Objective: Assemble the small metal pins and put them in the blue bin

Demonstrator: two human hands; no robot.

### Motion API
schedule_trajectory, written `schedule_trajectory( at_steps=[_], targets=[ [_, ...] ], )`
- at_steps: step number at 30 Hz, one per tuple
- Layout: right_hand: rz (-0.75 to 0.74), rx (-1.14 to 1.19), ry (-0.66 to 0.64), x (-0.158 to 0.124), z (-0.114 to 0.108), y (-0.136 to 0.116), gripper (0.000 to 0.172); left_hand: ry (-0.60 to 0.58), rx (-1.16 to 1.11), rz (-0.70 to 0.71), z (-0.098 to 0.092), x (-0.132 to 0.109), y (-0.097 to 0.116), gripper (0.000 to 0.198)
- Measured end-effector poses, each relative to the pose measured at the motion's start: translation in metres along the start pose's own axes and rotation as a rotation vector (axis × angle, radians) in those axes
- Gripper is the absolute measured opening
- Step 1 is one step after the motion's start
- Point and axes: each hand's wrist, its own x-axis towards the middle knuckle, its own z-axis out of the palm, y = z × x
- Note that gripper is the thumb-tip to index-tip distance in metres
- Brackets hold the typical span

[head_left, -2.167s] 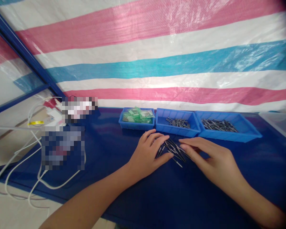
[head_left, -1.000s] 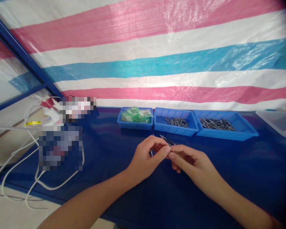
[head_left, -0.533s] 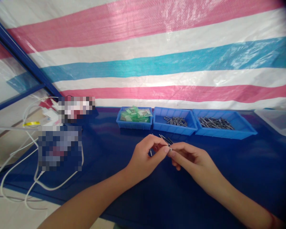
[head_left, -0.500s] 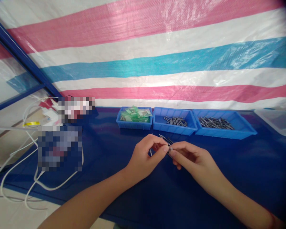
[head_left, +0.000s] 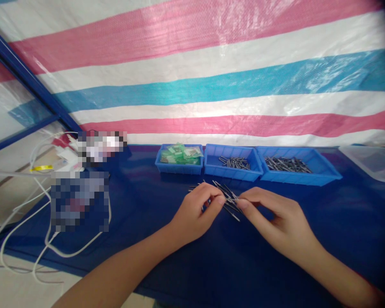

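Note:
My left hand [head_left: 197,211] pinches one end of a thin metal rod [head_left: 232,199] between thumb and fingertips. At the rod's other end, the thumb and index finger of my right hand [head_left: 272,218] are closed. The rod lies roughly level across the small gap between the hands. Beneath and behind the fingertips, several dark metal rods [head_left: 233,213] lie loose and crossed on the blue table [head_left: 244,265]. A few more poke out behind my left hand, partly covered by it.
Behind the hands stand three blue bins: the left bin [head_left: 179,169] holds green packets, the middle bin [head_left: 232,173] short metal rods, the right bin [head_left: 303,179] longer dark rods. A clear plastic container [head_left: 372,164] stands far right. White cables [head_left: 80,255] cross the left side.
My right hand has drawn slightly right, widening the gap between the fingertips. The rod between the hands and more loose rods below now show.

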Motion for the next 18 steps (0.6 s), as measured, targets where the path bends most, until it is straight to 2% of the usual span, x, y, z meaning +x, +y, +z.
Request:
schedule_trajectory(
  at_steps=[2, 4, 5, 9, 12, 14, 16, 18],
  targets=[
    [0.031, -0.006, -0.050, 0.003, -0.002, 0.006, 0.017, -0.010, 0.017, -0.019, 0.000, 0.000, -0.001, 0.019],
    [0.089, -0.014, -0.013, 0.007, -0.008, 0.015, 0.018, -0.004, 0.055, -0.031, -0.001, 0.000, -0.003, 0.021],
    [0.124, -0.030, 0.041, 0.010, -0.013, 0.021, 0.019, -0.003, 0.086, -0.024, -0.001, 0.000, -0.004, 0.023],
    [0.298, -0.240, 0.386, 0.022, -0.047, 0.048, 0.021, -0.052, 0.278, 0.055, -0.004, 0.000, -0.009, 0.023],
    [0.406, -0.488, 0.534, 0.027, -0.075, 0.070, 0.023, -0.087, 0.415, 0.077, -0.004, -0.001, -0.013, 0.021],
    [0.422, -0.712, 0.446, 0.029, -0.088, 0.083, 0.027, -0.104, 0.460, 0.086, -0.002, -0.002, -0.017, 0.021],
    [0.337, -0.870, 0.359, 0.029, -0.091, 0.089, 0.034, -0.111, 0.473, 0.100, -0.001, -0.003, -0.020, 0.022],
    [0.207, -0.917, 0.367, 0.029, -0.085, 0.085, 0.035, -0.112, 0.472, 0.110, 0.000, -0.004, -0.022, 0.022]
  ],
)
